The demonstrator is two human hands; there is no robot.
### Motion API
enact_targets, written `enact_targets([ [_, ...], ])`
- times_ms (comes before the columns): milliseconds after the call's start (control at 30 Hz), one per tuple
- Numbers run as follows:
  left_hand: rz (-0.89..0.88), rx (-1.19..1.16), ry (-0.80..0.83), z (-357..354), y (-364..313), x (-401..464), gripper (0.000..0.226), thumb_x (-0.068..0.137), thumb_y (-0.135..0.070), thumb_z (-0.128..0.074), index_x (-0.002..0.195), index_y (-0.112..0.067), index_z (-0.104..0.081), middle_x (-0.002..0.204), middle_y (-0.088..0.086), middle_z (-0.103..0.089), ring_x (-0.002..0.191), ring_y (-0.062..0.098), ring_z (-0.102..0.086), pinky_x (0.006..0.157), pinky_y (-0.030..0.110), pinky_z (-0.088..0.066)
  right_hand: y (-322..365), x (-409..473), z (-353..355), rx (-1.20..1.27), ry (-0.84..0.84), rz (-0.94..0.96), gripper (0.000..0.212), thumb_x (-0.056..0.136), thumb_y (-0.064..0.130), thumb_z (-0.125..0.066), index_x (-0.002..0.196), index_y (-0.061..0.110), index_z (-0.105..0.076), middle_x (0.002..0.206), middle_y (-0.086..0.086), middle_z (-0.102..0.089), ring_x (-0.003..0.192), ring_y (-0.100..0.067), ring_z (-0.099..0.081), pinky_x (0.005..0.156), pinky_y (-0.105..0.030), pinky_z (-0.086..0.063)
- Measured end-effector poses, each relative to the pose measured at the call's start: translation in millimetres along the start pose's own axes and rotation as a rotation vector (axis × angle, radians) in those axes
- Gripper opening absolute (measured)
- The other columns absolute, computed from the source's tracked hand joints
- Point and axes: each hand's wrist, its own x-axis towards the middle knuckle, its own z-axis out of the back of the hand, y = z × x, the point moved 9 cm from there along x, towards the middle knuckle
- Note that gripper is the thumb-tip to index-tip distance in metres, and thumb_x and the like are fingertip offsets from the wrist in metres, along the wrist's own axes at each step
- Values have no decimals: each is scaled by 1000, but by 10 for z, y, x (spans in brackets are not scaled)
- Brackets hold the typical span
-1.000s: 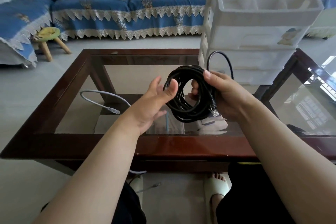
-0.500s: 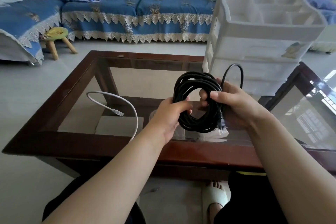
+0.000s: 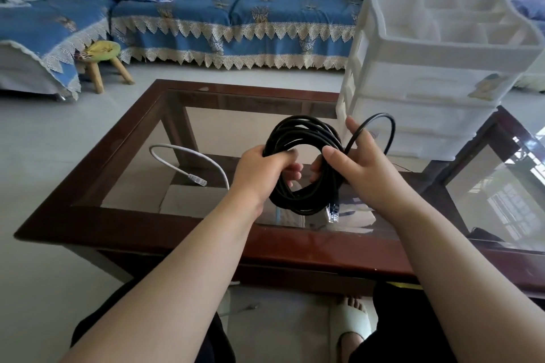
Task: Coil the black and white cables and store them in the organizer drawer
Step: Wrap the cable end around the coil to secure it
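I count two cables from here — one black cable [image 3: 306, 162], wound into a coil of several loops I can't number exactly, and one white cable [image 3: 188, 156] lying loose on the glass. Two hands [image 3: 262, 174] are in my view, both gripping the black coil. One plug [image 3: 333, 211] dangles from that coil, and one more shows on the white cable's end. One table [image 3: 188, 224], one white organizer [image 3: 427, 79] with three drawer fronts I can make out, one small stool [image 3: 101, 51], one sofa [image 3: 236, 20].
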Motion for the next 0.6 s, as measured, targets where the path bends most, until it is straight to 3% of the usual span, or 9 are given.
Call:
enact_targets([
  [67, -3, 6, -6, 47, -23, 19, 14, 85, -15, -69, 97, -8, -70, 92, 11, -74, 75, 25, -73, 64, 36, -56, 14, -6, -23, -31, -31, 9, 90, 74, 67, -59, 145, 46, -8, 94, -18, -70, 90, -42, -65, 86, -61, -49],
  [200, -28, 111, -60, 175, -94, 38, 14, 83, -14, -71, 96, -10, -69, 89, 10, -71, 69, 23, -72, 57, 33, -54, 72, -71, -92, -13, -68, 36, 80, 89, 44, -58, 150, 31, -8, 87, 1, -74, 90, -7, -69, 97, -42, -49],
  [267, -90, 198, -32, 167, -160, 35, 27, 86, -12, -68, 112, -14, -63, 96, 6, -70, 66, 20, -71, 59, 34, -58, 86, -115, -138, -20, -59, 39, 74, 91, 38, -57, 150, 28, -13, 81, 15, -72, 88, -1, -67, 94, -38, -50],
  [333, -186, 337, 22, 116, -242, 30, 51, 88, -10, -65, 132, -30, -49, 103, -2, -66, 67, 18, -70, 62, 31, -60, 93, -149, -189, -29, -39, 44, 70, 92, 32, -57, 149, 25, -16, 82, 19, -71, 85, 4, -66, 88, -31, -52],
  [433, -324, 618, -48, 102, -351, 20, 22, 87, -17, -65, 105, -27, -57, 90, -3, -67, 71, 20, -68, 61, 25, -53, 48, -135, -243, -23, -12, 36, 67, 87, 26, -63, 144, 24, -28, 105, 5, -67, 98, -10, -66, 91, -39, -53],
  [533, -397, 713, -123, 73, -336, -1, 10, 86, -19, -67, 90, -19, -58, 78, -3, -64, 72, 19, -64, 61, 24, -49, -116, -95, -266, -25, -25, -72, 54, 77, 20, -69, 123, 20, -43, 95, -5, -68, 88, -17, -69, 80, -44, -57],
  [600, -483, 736, -117, 4, -350, -32, 12, 84, -15, -68, 91, -15, -59, 83, -2, -62, 79, 17, -61, 62, 14, -43, -192, -70, -241, -88, -49, -131, 44, 73, 20, -72, 110, 16, -48, 86, -2, -67, 76, -13, -67, 65, -35, -56],
])
